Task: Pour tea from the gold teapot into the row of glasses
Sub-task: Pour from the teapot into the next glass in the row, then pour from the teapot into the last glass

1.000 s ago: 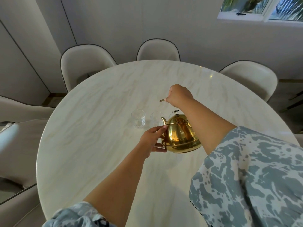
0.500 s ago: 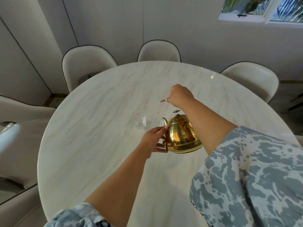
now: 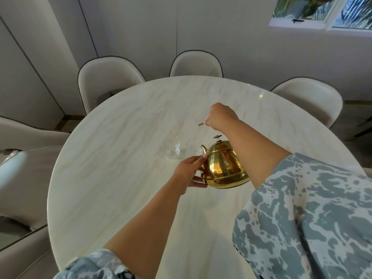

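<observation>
The gold teapot [image 3: 225,168] hangs just above the marble table [image 3: 120,178], spout pointing left and away toward the glasses. My right hand [image 3: 221,117] is a fist above the pot, closed on its thin gold handle, whose tip pokes out to the left. My left hand [image 3: 189,172] cups the pot's left side, fingers under the spout and thumb beneath. Two empty clear glasses stand in a row to the left: one glass [image 3: 172,148] stands apart and another glass [image 3: 193,147] sits right at the spout. My right forearm and the pot hide what lies behind them.
Cream padded chairs ring the round table: one chair [image 3: 106,81] at the back left, one chair [image 3: 196,64] at the back centre, one chair [image 3: 310,99] at the right. More seats line the left edge. A window is at the top right.
Both hands keep their grip. The teapot has barely shifted, sitting a touch lower and to the right in view.
</observation>
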{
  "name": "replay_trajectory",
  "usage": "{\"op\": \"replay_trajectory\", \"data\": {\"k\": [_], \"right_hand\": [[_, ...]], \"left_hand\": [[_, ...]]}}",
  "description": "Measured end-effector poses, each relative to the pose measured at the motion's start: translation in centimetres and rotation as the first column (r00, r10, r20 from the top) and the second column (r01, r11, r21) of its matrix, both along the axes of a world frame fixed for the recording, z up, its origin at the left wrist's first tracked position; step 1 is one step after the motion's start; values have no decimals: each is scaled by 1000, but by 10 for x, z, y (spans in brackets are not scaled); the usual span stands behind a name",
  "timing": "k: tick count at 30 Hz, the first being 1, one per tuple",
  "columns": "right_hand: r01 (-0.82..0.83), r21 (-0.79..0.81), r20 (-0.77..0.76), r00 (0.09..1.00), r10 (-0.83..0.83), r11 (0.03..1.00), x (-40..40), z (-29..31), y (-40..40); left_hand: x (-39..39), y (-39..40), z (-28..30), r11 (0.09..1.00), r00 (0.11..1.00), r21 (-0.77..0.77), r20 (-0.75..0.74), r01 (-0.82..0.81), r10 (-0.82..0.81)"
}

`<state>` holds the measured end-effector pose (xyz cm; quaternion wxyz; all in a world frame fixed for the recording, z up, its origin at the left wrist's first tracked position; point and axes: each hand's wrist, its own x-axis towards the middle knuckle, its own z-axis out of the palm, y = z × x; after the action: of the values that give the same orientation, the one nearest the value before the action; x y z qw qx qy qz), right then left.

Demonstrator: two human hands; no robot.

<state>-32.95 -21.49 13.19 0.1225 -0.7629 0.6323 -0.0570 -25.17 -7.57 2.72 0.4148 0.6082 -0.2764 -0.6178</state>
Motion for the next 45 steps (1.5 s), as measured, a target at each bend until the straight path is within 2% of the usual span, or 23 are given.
{"op": "replay_trajectory", "data": {"k": [8, 13, 19, 24, 28, 34, 38, 45], "right_hand": [[7, -21, 67, 998, -5, 1000, -8, -3, 9], [-15, -61, 170, 985, 25, 998, -25, -9, 30], [38, -112, 332, 943, 2, 993, -44, -19, 61], [27, -151, 402, 915, 37, 988, -51, -25, 81], [-23, -173, 405, 910, 93, 985, -45, -25, 87], [-138, -186, 294, 937, 189, 973, -26, -24, 89], [-170, -182, 277, 936, 217, 968, -8, -26, 87], [-212, -134, 258, 936, 240, 968, 19, -26, 76]], "left_hand": [[1, -1, -4, 1000, 1000, -6, 22, -4, 4], [0, 2, -10, 1000, 999, -8, 41, 0, 0], [-2, 8, -18, 999, 999, -22, 18, -26, 26], [2, 13, -21, 998, 998, -44, 24, -55, 56], [9, 19, -22, 994, 995, -64, 37, -91, 94], [30, 28, -16, 989, 988, -63, 69, -134, 139], [43, 30, -16, 985, 981, -51, 90, -166, 170], [60, 28, -21, 985, 984, -36, 46, -169, 171]]}}
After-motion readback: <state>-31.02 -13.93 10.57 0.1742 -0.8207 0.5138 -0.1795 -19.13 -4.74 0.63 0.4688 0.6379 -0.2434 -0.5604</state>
